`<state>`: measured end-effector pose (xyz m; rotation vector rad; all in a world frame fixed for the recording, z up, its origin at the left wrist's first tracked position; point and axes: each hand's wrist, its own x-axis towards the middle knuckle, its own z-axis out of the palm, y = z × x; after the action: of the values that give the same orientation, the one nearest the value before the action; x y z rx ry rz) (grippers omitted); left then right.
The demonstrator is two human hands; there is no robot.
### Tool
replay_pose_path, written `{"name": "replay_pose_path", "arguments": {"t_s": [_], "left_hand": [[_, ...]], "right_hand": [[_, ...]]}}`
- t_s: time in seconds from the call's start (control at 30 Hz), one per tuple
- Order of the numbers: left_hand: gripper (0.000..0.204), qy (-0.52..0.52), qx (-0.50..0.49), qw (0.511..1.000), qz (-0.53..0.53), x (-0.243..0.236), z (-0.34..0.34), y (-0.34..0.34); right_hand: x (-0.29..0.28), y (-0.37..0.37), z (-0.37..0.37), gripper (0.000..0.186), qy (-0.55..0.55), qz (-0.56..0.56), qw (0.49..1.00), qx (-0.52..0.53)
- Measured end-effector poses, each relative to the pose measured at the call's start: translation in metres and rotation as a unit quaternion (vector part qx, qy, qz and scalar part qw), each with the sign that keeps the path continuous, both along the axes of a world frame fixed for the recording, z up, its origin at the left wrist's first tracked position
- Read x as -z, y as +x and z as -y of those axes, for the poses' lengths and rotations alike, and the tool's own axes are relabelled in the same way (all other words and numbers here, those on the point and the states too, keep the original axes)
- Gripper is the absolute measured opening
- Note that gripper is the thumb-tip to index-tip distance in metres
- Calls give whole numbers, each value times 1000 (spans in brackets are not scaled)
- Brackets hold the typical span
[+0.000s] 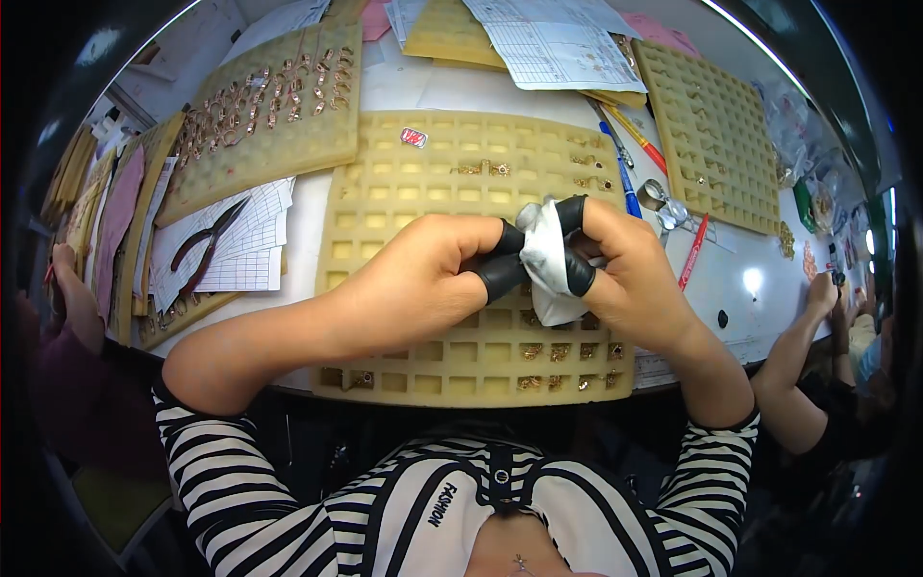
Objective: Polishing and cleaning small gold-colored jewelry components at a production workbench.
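Both of my hands meet over a yellow tray (375, 226) divided into small square compartments. My left hand (460, 255), with black finger cots on thumb and finger, pinches the left side of a white cloth (546, 255). From the other side my right hand (615, 264), also in black finger cots, grips the same cloth. Whether something small is inside the cloth is hidden. Below and above the hands, several compartments hold small gold-coloured jewelry pieces (560, 353). A red and white tag (413, 137) lies near the tray's far edge.
At the far left stands a tray of rings (269, 101); black-handled pliers (207, 245) rest on printed sheets (252, 236). Pens, including a red one (693, 252), lie right of the tray. Another compartment tray (711, 144) sits far right. Other people's arms (793, 337) are at both sides.
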<state>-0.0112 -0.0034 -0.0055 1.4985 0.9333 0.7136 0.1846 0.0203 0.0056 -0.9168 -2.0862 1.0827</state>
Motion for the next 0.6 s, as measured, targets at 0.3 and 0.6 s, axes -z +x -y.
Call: {"name": "replay_pose_path", "arguments": {"t_s": [0.3, 0.6], "left_hand": [[18, -105, 23, 994, -2, -9, -3, -3], [19, -149, 14, 988, 29, -14, -3, -6]], "right_hand": [[0, 3, -4, 10, -193, -84, 977, 18], [-3, 13, -12, 12, -213, -142, 967, 12]]}}
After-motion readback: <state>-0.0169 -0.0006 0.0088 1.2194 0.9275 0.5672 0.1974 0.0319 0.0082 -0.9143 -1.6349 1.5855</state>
